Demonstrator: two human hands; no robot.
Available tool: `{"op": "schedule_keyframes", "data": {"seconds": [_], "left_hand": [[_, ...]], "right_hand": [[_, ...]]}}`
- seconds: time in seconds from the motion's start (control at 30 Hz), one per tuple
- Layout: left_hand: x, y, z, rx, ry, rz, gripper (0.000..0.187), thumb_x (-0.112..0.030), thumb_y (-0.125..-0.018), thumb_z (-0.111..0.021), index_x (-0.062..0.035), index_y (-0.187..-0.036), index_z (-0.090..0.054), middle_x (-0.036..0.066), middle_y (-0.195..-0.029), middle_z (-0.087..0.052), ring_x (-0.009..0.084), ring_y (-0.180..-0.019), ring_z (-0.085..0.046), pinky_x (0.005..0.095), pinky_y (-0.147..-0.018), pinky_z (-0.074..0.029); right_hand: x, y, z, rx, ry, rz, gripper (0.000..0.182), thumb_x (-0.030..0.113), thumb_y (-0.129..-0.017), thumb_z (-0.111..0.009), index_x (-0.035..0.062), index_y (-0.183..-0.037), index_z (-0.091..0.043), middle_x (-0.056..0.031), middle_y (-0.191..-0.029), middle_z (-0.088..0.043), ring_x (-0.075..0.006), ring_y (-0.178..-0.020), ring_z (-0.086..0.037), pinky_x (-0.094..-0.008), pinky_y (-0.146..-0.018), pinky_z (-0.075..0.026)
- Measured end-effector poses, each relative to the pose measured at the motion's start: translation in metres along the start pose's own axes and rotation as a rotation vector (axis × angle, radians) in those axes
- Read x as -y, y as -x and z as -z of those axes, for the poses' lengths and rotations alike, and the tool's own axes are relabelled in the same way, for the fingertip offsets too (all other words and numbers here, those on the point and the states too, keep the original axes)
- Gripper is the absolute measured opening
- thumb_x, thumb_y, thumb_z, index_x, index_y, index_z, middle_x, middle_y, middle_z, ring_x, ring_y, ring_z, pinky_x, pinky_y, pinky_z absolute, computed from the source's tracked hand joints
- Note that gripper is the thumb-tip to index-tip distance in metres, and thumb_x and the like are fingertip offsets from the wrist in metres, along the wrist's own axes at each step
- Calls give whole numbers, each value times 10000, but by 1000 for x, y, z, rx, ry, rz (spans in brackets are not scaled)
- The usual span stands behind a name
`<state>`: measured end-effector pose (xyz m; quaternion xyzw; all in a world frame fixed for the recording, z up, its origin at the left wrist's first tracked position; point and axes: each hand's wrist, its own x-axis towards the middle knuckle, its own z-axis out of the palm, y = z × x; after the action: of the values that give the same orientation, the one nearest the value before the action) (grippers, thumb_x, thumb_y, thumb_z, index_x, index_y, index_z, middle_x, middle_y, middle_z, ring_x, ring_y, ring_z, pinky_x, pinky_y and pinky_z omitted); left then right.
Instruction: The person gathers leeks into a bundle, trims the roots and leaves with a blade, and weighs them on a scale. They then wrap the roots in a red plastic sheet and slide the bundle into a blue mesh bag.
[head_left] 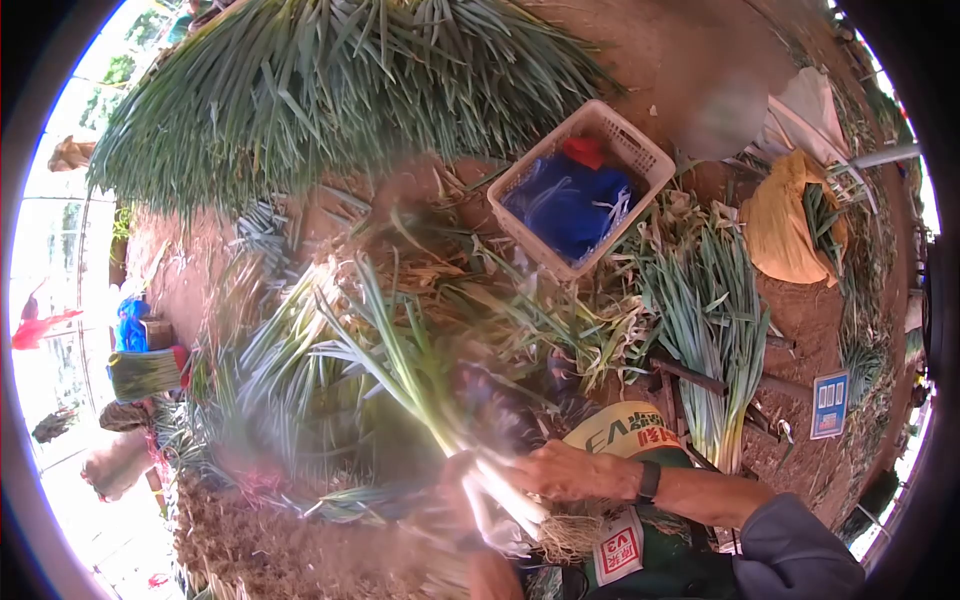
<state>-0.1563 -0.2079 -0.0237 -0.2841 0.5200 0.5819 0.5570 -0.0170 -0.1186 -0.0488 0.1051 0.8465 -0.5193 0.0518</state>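
A bunch of green onions [437,420] slants across the middle, its leaves pointing up and left, its white stems and roots low on the right. My left hand [463,493], smeared by motion, is closed around the white stems. My right hand [565,470], with a dark watch on the wrist, has its fingers curled in against the same stems; its fingertips are partly hidden. Brown stringy roots [570,538] hang just below it. More loose green onions [290,370] lie in a blurred heap to the left.
A big pile of green onions [360,90] spans the back. A pale plastic crate [515,245] holds blue and red material. An onion bundle [715,330] rests on a dark frame at right, near a yellow sack [785,225] and a blue sign [829,405]. Trimmed roots [270,550] cover the lower left.
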Motion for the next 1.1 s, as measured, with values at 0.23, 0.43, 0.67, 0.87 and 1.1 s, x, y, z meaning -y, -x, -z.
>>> {"op": "schedule_keyframes", "data": {"seconds": [0.23,0.43,0.67,0.87,1.1], "left_hand": [[18,-26,61,85,-47,-23,408,-285,-992,-541,21,-1258,-579,142,-1094,-655,197,-899,-666,325,-732,-597],[23,-37,70,48,-182,-145,337,-263,-981,-606,6,-1183,-612,114,-1028,-643,217,-894,-654,332,-774,-574],[22,-41,48,-34,-261,-140,311,-266,-977,-557,-9,-1124,-651,124,-1035,-641,239,-984,-644,363,-877,-542],[10,-45,24,-60,-285,-147,301,-265,-944,-556,-17,-1061,-682,89,-1052,-673,206,-1014,-622,355,-960,-454],[20,-81,62,70,-266,-87,346,-301,-961,-555,-25,-1151,-643,87,-1104,-661,226,-1057,-616,381,-1007,-457]], "right_hand": [[-2,34,13,125,-383,-28,498,66,-911,-542,43,-1408,-548,-160,-1118,-705,-288,-872,-722,-363,-694,-586],[-60,119,-70,241,-1477,-389,374,94,-992,-533,14,-1352,-589,-130,-1202,-718,-197,-929,-706,-328,-789,-555],[8,101,26,191,-909,-311,285,114,-972,-633,12,-1237,-665,-139,-1140,-741,-125,-942,-689,-304,-800,-530],[46,141,79,76,-869,-482,231,78,-902,-715,-11,-1115,-699,-93,-950,-758,-151,-865,-696,-306,-760,-533],[35,188,120,-1232,-1273,-616,338,190,-800,-849,67,-1092,-731,-80,-852,-702,-192,-678,-668,-346,-651,-593]]}}
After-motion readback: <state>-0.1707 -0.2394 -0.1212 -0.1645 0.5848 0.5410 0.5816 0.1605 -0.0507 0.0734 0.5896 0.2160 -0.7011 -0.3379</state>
